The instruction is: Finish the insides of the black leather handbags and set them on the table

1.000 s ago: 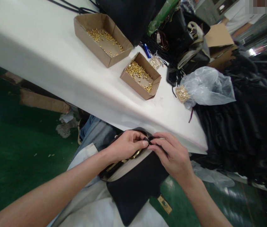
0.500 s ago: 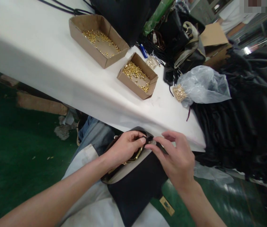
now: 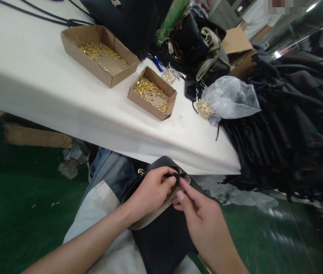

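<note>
A black handbag (image 3: 161, 236) with a pale lining lies across my lap, its flap hanging open towards me. At the bag's mouth, my left hand (image 3: 152, 188) is closed, thumb and fingers pinching a black part of the bag near the inner edge. My right hand (image 3: 198, 213) is beside it, index fingertip touching that same black part, the thumb and other fingers curled in below. Whatever its fingers hold is too small or hidden to make out. A gold ring fitting (image 3: 141, 172) shows at the bag's left side.
On the white table (image 3: 93, 106) stand a larger cardboard tray (image 3: 91, 62) and a smaller cardboard tray (image 3: 150, 107), both with small gold studs. A plastic bag (image 3: 231, 99), a blue lighter-like object (image 3: 158, 64) and black bags (image 3: 287, 102) lie beyond. Another person (image 3: 260, 19) stands behind.
My right hand has moved in against the black part, its index finger now reaching forward. The bag's flap has tipped, and its gold clasp is out of sight. The view has shifted right.
</note>
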Demonstrator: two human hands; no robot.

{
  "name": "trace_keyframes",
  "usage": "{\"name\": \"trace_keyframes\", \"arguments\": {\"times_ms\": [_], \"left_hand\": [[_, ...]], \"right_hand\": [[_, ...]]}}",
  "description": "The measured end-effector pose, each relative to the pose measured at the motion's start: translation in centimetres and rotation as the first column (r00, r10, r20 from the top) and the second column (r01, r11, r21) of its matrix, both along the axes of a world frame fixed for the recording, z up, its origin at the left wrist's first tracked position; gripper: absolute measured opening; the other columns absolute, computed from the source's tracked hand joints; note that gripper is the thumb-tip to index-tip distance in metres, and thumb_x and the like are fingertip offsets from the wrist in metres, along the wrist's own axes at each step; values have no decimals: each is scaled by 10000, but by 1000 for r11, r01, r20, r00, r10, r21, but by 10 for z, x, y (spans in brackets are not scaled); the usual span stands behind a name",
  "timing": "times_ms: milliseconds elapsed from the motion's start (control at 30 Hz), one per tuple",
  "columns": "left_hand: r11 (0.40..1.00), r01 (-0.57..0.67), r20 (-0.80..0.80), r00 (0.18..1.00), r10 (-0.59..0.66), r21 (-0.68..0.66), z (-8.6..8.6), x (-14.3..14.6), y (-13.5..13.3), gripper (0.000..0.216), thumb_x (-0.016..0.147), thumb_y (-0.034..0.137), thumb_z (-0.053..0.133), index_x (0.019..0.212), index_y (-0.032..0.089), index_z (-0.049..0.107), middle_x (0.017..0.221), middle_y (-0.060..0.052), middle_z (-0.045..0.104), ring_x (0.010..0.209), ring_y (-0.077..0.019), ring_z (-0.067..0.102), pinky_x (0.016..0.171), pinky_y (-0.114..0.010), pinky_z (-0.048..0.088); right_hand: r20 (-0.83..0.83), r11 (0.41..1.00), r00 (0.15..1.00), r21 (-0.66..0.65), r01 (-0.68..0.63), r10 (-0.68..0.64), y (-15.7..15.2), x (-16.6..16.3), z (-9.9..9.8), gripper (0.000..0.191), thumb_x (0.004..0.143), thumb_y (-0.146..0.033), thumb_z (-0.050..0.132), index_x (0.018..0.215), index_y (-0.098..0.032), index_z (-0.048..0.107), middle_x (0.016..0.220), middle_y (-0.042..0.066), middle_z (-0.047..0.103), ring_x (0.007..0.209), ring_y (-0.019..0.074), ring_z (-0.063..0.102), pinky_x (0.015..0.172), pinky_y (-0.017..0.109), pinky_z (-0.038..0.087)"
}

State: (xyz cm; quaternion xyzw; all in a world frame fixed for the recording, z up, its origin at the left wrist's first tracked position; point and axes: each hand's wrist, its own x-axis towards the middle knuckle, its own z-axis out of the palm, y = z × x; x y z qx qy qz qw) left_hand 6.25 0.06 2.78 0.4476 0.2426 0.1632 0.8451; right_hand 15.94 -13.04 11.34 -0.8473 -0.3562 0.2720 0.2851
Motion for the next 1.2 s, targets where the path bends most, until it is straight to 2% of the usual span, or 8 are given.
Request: {"name": "trace_keyframes", "arguments": {"times_ms": [133, 233, 367, 600, 767, 867, 1067, 1200], "left_hand": [[996, 4, 15, 1000, -6, 93, 6, -2, -8, 222, 1028, 243, 560, 1093, 164, 757, 890, -31, 716, 762, -163, 613, 717, -274, 485], [989, 66, 39, 997, -72, 135, 8, -6, -9, 241, 1038, 234, 534, 1042, 160, 763, 940, -47, 737, 799, -174, 621, 747, -282, 491], [973, 129, 16, 991, -134, 191, 7, -11, -2, 247, 1047, 230, 521, 1020, 160, 756, 842, -17, 683, 760, -164, 585, 711, -273, 448], [927, 178, -4, 982, -187, 331, 8, -15, 12, 272, 1070, 219, 479, 978, 185, 733, 886, -19, 715, 802, -178, 618, 768, -290, 452], [897, 142, -36, 990, -140, 418, 10, -14, 12, 225, 1019, 158, 535, 1021, 191, 758, 1021, -52, 791, 910, -214, 682, 845, -314, 465], [890, 156, -69, 988, -140, 429, 8, -10, 10, 206, 1005, 162, 567, 1072, 186, 760, 1020, -71, 809, 884, -229, 701, 823, -322, 476], [817, 257, -84, 965, -250, 517, 7, -4, 13, 230, 965, 145, 586, 1036, 186, 801, 980, -60, 807, 897, -230, 699, 825, -316, 476], [819, 355, -81, 930, -358, 450, 7, -1, 13, 238, 906, 116, 598, 966, 182, 819, 923, -15, 805, 845, -190, 684, 771, -282, 467]], "right_hand": [[-404, 938, 861, 21, 345, -308, 8, 6, -8, 619, 942, -606, 833, 1340, -133, 814, 943, 119, 835, 833, 264, 816, 701, 375, 737], [-526, 886, 771, 65, 458, -360, 10, 4, -18, 517, 859, -573, 923, 1163, -160, 861, 884, 87, 810, 777, 221, 776, 649, 322, 707], [-499, 901, 804, 96, 422, -324, 9, 7, -31, 469, 859, -594, 915, 1020, -154, 876, 765, 57, 776, 646, 177, 721, 623, 304, 678], [-259, 887, 882, 146, 439, -394, 5, 12, -43, 463, 869, -571, 901, 1080, -159, 898, 657, 43, 769, 534, 171, 681, 498, 265, 591], [161, 971, 975, 207, 118, -153, 2, 10, -28, 240, 1003, -430, 790, 1018, -212, 887, 702, 16, 772, 579, 179, 695, 558, 284, 579], [405, 974, 909, 148, -169, 96, 1, 19, -18, 171, 1038, -312, 731, 954, -217, 846, 770, 16, 789, 585, 165, 682, 577, 290, 544], [502, 927, 810, 43, -374, 303, -8, 45, -6, 105, 1052, -219, 719, 1101, -233, 812, 977, 24, 852, 769, 180, 791, 728, 281, 608], [516, 858, 706, -127, -497, 485, -17, 48, 1, 76, 1068, -202, 702, 1090, -239, 764, 927, 16, 797, 798, 195, 767, 727, 309, 566]]}}
